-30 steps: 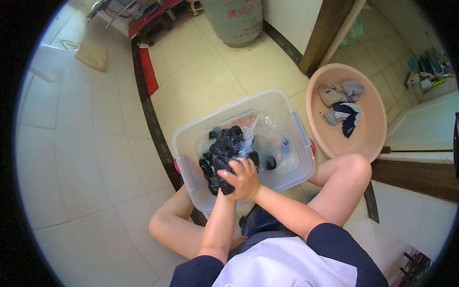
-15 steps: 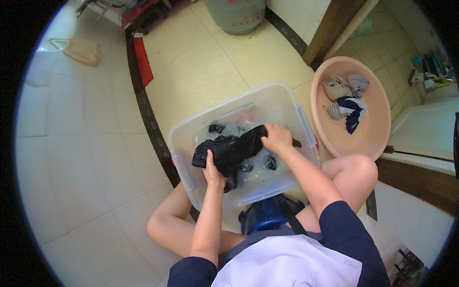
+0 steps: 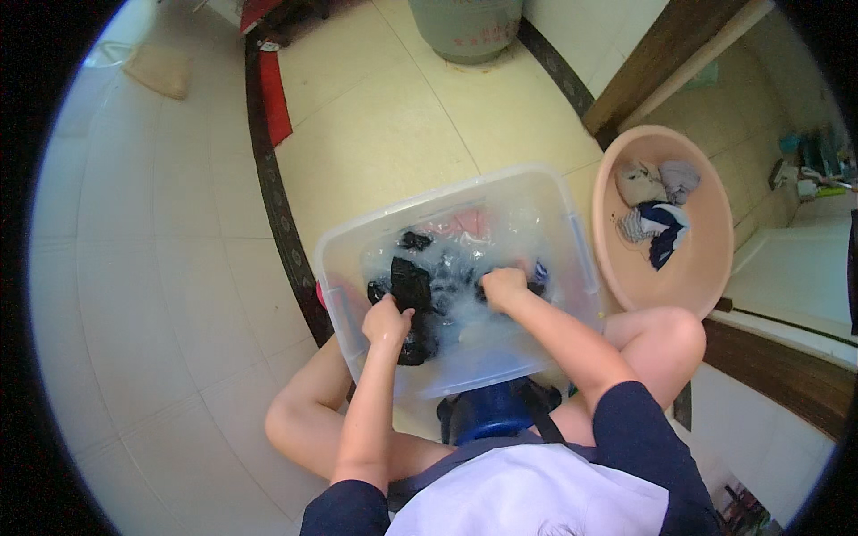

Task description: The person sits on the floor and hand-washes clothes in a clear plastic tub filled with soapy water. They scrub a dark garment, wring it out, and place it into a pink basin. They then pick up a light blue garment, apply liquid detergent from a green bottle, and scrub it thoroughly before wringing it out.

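A clear plastic tub point(image 3: 357, 229) of cloudy water stands between my knees. In it lies a wet black garment point(image 3: 411, 282), partly under the water. My left hand point(image 3: 388, 322) is closed on the garment at the tub's left side, with dark cloth bunched around the fingers. On the right, my right hand point(image 3: 506, 289) is closed at the water's surface on dark cloth that looks like the same garment; the part between the hands is submerged. A pink cloth point(image 3: 466, 223) floats near the tub's far wall.
To the right of the tub stands a peach basin point(image 3: 710, 272) holding several crumpled clothes point(image 3: 660, 219). A greenish round container point(image 3: 469, 31) is on the floor ahead. White tiled wall point(image 3: 152, 295) runs along the left; a brown door frame point(image 3: 657, 67) is at the right.
Both hands have lowered the black garment from above the water down into it. It was stretched between them; now much of it is submerged, and the pink cloth shows more.
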Action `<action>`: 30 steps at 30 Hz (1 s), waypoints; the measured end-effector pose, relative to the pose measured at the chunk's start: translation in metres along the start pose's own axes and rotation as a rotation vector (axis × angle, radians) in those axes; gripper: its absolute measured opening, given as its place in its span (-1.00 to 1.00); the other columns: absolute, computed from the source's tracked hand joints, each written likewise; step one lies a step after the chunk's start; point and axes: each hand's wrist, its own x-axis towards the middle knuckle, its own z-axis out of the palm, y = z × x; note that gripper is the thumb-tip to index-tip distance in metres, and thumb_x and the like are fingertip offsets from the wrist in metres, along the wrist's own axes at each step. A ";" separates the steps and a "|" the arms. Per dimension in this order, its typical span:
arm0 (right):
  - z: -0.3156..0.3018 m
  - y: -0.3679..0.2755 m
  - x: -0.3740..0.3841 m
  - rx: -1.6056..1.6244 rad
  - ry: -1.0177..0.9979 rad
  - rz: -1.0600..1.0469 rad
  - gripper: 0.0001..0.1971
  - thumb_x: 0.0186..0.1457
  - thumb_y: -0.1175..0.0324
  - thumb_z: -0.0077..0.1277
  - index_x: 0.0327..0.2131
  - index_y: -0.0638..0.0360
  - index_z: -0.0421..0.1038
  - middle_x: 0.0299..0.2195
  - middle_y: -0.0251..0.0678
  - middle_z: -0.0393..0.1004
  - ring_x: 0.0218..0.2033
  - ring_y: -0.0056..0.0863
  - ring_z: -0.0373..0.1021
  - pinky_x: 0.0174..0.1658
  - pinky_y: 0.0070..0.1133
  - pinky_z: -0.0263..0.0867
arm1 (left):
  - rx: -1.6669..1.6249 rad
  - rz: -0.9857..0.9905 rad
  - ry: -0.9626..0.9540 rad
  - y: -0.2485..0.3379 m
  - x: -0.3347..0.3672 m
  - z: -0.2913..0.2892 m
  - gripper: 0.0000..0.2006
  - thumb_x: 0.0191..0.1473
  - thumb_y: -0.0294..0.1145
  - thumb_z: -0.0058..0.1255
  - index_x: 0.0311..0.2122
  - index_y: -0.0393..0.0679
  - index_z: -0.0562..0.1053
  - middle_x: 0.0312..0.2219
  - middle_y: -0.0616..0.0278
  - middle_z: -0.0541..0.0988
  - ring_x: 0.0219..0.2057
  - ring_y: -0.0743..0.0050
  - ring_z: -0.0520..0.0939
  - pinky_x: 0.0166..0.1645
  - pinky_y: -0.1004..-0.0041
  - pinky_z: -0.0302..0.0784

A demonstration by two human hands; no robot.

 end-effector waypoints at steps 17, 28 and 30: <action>-0.093 0.002 -0.151 0.880 0.499 -0.392 -0.22 -0.35 0.46 0.01 0.11 0.13 0.07 0.02 -0.05 0.26 0.08 -0.18 0.19 0.11 -0.43 0.12 | -1.980 0.886 -0.032 0.061 -0.087 -0.058 -0.54 -0.17 -0.54 -0.09 -0.05 -0.29 0.33 -0.13 0.09 0.46 -0.11 0.29 0.50 -0.01 0.41 0.39; -0.063 -0.015 -0.088 1.397 0.331 -0.926 0.35 -0.48 0.16 0.41 0.26 -0.06 -0.49 0.27 -0.25 -0.27 0.27 -0.37 -0.24 0.25 -0.44 -0.26 | -2.258 0.814 -0.670 0.092 -0.060 -0.090 -0.54 -0.12 -0.35 -0.31 -0.10 -0.37 0.36 -0.17 0.00 0.48 -0.14 0.19 0.50 0.01 0.32 0.39; -0.054 -0.025 -0.079 1.721 0.265 -1.010 0.33 -0.43 0.12 0.40 0.26 -0.07 -0.51 0.27 -0.31 -0.27 0.26 -0.43 -0.24 0.25 -0.46 -0.24 | -2.250 0.620 -0.222 0.107 -0.037 -0.086 -0.62 -0.13 -0.36 -0.26 -0.21 -0.36 0.41 -0.29 0.06 0.52 -0.25 0.24 0.53 -0.09 0.35 0.43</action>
